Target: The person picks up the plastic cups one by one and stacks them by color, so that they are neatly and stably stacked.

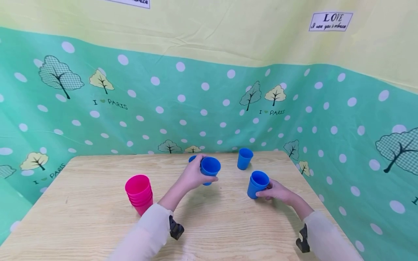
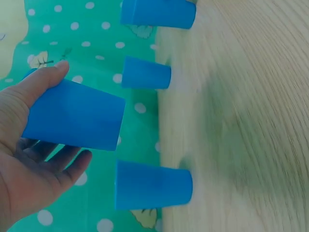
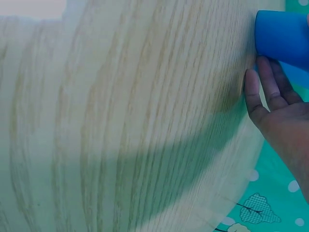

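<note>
My left hand [image 1: 192, 176] holds a blue cup [image 1: 210, 167] above the table, thumb and fingers on opposite sides of it. In the left wrist view that held cup [image 2: 77, 116] is clear of the tabletop. Partly hidden behind the left hand, another blue cup [image 2: 153, 186] stands on the table. My right hand [image 1: 277, 191] grips the lower part of two nested blue cups [image 1: 256, 185] standing upright. The right wrist view shows its fingers [image 3: 270, 84] against the blue cup [image 3: 280, 36]. Farther back stands a single blue cup [image 1: 245, 159].
A nested stack of pink cups [image 1: 138, 194] stands left of my left forearm. The wooden table [image 1: 91, 217] reaches back to a green dotted cloth [image 1: 183, 108], which also hangs along the right side.
</note>
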A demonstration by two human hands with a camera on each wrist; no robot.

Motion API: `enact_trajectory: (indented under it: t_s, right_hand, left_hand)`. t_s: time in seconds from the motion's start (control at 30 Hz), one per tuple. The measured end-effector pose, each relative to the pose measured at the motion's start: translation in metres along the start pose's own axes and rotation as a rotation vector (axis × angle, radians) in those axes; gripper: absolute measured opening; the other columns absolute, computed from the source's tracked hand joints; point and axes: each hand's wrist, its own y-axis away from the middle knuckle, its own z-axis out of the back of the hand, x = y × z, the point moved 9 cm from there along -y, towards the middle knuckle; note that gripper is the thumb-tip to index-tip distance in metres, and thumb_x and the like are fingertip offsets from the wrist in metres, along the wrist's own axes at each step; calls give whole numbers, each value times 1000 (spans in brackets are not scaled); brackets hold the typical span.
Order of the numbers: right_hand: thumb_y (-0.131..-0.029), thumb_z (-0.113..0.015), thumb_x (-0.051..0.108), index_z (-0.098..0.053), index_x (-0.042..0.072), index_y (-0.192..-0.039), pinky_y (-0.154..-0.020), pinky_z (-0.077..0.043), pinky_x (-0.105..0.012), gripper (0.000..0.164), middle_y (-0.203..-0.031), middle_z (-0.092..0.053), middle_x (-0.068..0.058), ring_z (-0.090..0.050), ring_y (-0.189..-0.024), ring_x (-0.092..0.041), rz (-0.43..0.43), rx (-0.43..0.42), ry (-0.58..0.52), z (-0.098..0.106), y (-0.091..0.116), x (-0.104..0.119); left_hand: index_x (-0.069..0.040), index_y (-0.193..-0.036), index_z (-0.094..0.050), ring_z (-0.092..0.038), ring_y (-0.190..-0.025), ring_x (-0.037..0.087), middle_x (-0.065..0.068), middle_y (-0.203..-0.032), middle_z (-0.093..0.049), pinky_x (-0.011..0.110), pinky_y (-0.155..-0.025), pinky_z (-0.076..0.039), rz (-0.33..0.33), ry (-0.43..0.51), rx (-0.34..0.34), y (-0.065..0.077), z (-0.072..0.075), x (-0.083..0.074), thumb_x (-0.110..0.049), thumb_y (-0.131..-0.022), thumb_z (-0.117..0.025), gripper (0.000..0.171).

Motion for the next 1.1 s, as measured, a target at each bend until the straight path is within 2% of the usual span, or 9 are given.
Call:
enact_trajectory:
  t_s: [0.3, 0.57, 0.67, 0.83, 1.1]
  right_hand:
    - [-81, -73, 27, -35, 0, -136, -75, -50, -36, 72, -129, -50, -23, -54, -98, -25, -18, -28, 25, -1, 1, -2]
    - [-82, -71, 26, -38, -2, -131, -69, -45, -31, 66, -103, -54, -12, -51, -82, -21, 22, -3, 4, -4, -1, -10]
    - [-83, -71, 27, -38, -1, -133, -72, -45, -31, 66, -108, -55, -14, -52, -87, -21, 25, -12, 6, -3, -1, -12]
    - [-83, -71, 28, -37, -1, -136, -81, -45, -32, 71, -129, -52, -21, -52, -104, -25, 26, -34, 17, -1, -1, -13]
    - [-83, -70, 31, -36, 1, -138, -93, -45, -43, 71, -135, -48, -22, -50, -118, -32, 24, -25, 7, -4, -1, -15]
  left_hand:
    - [-14, -136, -43, -48, -123, 29, 9, -135, -49, 47, -97, -45, -68, -8, 16, -5, -18, -15, -37, -67, -84, 83]
    - [-16, -137, -42, -49, -121, 26, 6, -136, -48, 43, -94, -47, -91, 24, 38, -9, -31, -27, -39, -69, -82, 82]
    - [-18, -136, -42, -50, -120, 24, 4, -135, -49, 41, -94, -48, -99, 39, 45, -11, -37, -33, -40, -69, -81, 81]
    - [-19, -135, -42, -51, -119, 22, 2, -132, -51, 39, -94, -48, -115, 48, 57, -15, -49, -43, -41, -68, -82, 80]
    - [-18, -138, -38, -53, -113, 23, 4, -131, -52, 36, -89, -51, -138, 64, 85, -24, -70, -63, -38, -70, -81, 83]
